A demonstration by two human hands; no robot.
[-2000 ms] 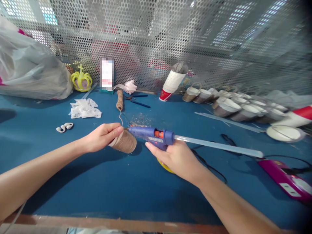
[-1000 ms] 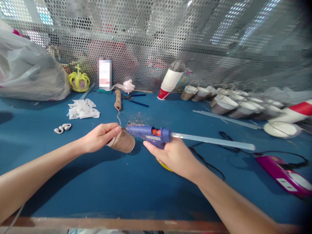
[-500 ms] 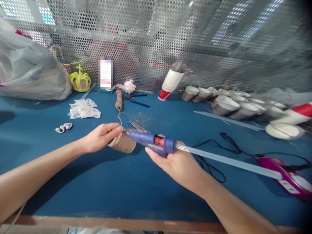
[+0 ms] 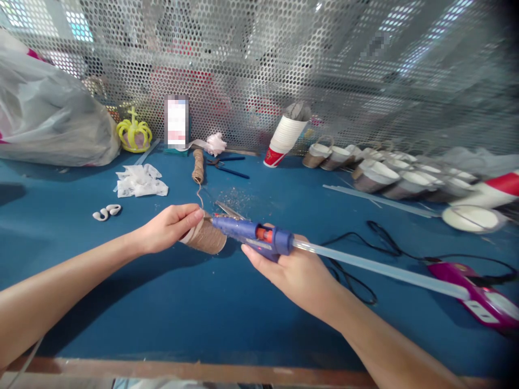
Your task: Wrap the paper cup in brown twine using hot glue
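Note:
My left hand [image 4: 178, 226] is closed on a twine-wrapped cup [image 4: 207, 237], tilted on its side just above or on the table. The thumb presses near the cup's rim, where a strand of twine runs up to a twine bundle [image 4: 198, 166]. In my right hand [image 4: 300, 270] is a blue hot glue gun [image 4: 251, 232], its nozzle at the cup close to my left thumb. A long clear glue stick [image 4: 377, 269] sticks out of the gun's back. Scissors [image 4: 229, 209] lie partly hidden behind the gun.
Pliers [image 4: 229, 166], white crumpled pieces [image 4: 141, 181] and white earphones [image 4: 107, 212] lie on the blue table [image 4: 194, 324]. Stacked paper cups [image 4: 286, 135] lean at the back. Several wrapped cups [image 4: 375, 175] stand right, near spare glue sticks [image 4: 381, 201] and a purple power strip [image 4: 474, 294].
Almost nothing differs. Both hands, the cup and the glue gun keep their places, with only a very slight shift of the view.

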